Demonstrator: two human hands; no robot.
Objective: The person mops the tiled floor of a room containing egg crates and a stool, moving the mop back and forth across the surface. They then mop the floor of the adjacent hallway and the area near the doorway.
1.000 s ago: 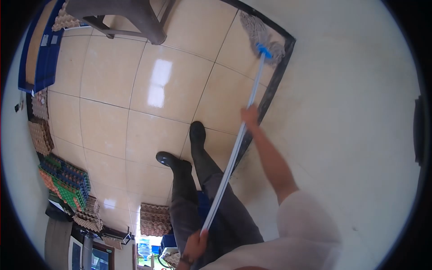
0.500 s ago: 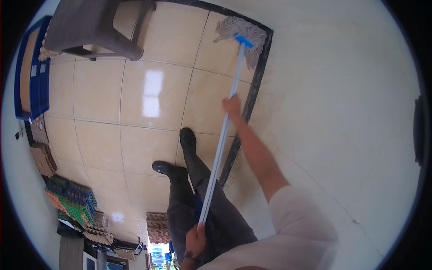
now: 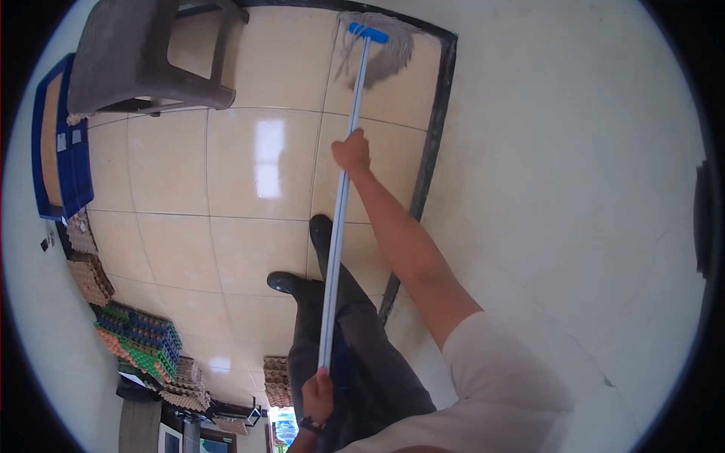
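Mop [image 3: 343,189] is what I have in both hands: its pale handle runs from low in the view up to the blue clamp, and the stringy head [image 3: 381,45] lies on the floor tile right in the far corner, up against the dark skirting strip [image 3: 430,158] that edges the wall. My right hand [image 3: 352,152] has its grip closed round the handle about midway up, arm stretched out; my left hand [image 3: 317,394] is wrapped round the bottom end of the handle, close to my body. My boots [image 3: 302,264] stand on the glossy tiles [image 3: 257,249] just beside the handle.

Risks as I judge them: the tiles shine, and if that is wetness, my boots could slip with my weight leaning this far forward. The plastic chair [image 3: 143,60] stands near the head on the left; a wide sideways stroke could knock into its legs. The head is jammed into the corner, so pushing harder could snag the strands or bend the handle. Stacked egg trays [image 3: 140,343] sit well apart, behind me on the left, where a careless backward step might topple them.
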